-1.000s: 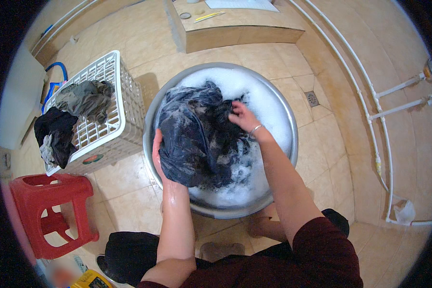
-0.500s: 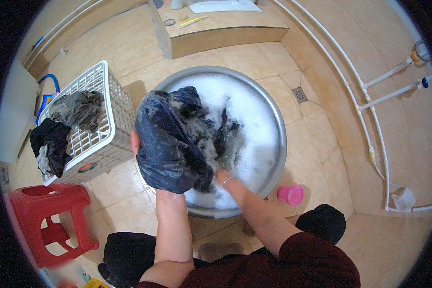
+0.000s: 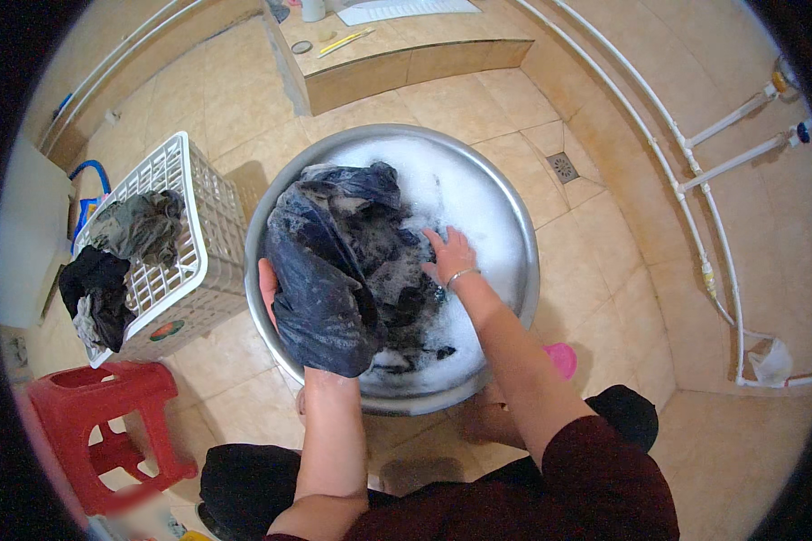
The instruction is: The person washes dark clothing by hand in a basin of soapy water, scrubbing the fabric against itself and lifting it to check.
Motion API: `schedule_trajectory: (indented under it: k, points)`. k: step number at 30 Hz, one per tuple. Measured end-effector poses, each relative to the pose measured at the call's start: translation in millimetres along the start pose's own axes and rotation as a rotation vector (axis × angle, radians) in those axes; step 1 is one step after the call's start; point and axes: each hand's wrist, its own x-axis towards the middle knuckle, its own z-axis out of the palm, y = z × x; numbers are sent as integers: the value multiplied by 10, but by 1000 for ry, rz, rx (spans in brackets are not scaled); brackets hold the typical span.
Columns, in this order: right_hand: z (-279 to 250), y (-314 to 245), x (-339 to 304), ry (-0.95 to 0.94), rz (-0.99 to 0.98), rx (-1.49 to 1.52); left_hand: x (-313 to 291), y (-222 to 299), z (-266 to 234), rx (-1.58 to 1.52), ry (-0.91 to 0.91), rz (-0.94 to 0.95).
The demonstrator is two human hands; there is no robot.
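A dark navy wet garment [image 3: 320,270] with foam on it lies bunched on the left side of a large round metal basin [image 3: 523,216]. White suds [image 3: 492,194] cover much of the water around it. My left hand [image 3: 268,287] is under the garment and holds it up at the basin's left rim; only some fingertips show past the cloth, which drapes over the wrist. Over the right part of the basin, my right hand [image 3: 451,255] is open with fingers spread, beside the soaked cloth, a bracelet on its wrist.
An upturned white plastic basket [image 3: 189,270] stands left, with a grey cloth [image 3: 140,225] and a black cloth [image 3: 97,288] on top. A red stool [image 3: 108,406] is near left. A pink cup [image 3: 562,361] sits right of the basin, a floor drain [image 3: 562,167] beyond.
My right hand has come up out of the suds, moving away and to the right, and its fingers have spread. The garment has shifted slightly right with my left hand.
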Motion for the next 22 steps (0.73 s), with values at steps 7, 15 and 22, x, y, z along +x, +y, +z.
schedule_trajectory:
  k: [7, 15, 22]
  points:
    - [1251, 254, -20, -767, -21, -141, 10, -93, 160, 45, 128, 47]
    - [678, -623, -737, -1014, -283, -291, -138, -138, 140, 147, 192, 14]
    - [528, -428, -380, -511, -48, 1635, -113, -269, 36, 1175, 105, 307]
